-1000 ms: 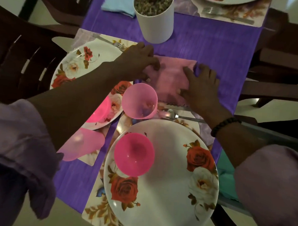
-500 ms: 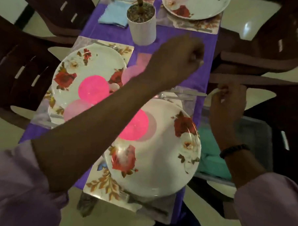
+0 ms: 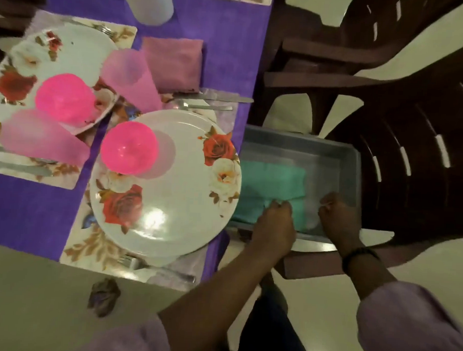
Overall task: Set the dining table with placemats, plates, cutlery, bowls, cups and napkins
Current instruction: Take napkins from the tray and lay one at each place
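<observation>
A folded teal napkin [image 3: 272, 182] lies in a grey bin [image 3: 354, 164] to the right of the table. My left hand [image 3: 273, 222] pinches the napkin's near edge with curled fingers. My right hand [image 3: 337, 219] is inside the bin beside the napkin's right edge, fingers curled; whether it holds cloth is unclear. On the table a pink napkin [image 3: 174, 61] lies flat beyond the near floral plate [image 3: 176, 207], which carries a pink bowl [image 3: 129, 151]. A pink cup [image 3: 131, 78] stands by it. A knife [image 3: 218, 96], spoon [image 3: 204, 107] and fork [image 3: 157, 267] flank the plate.
A second floral plate [image 3: 63, 48] with a pink bowl [image 3: 65, 96] and a cup [image 3: 41, 140] sits at the left on the purple runner [image 3: 24, 208]. Dark brown chairs [image 3: 414, 103] stand at the right; the bin rests on one. A white pot [image 3: 147, 4] stands at the top.
Both hands left the pink napkin, which stays flat on the table, and swung right and down into the grey bin. My left hand now pinches the teal napkin. My view turned right.
</observation>
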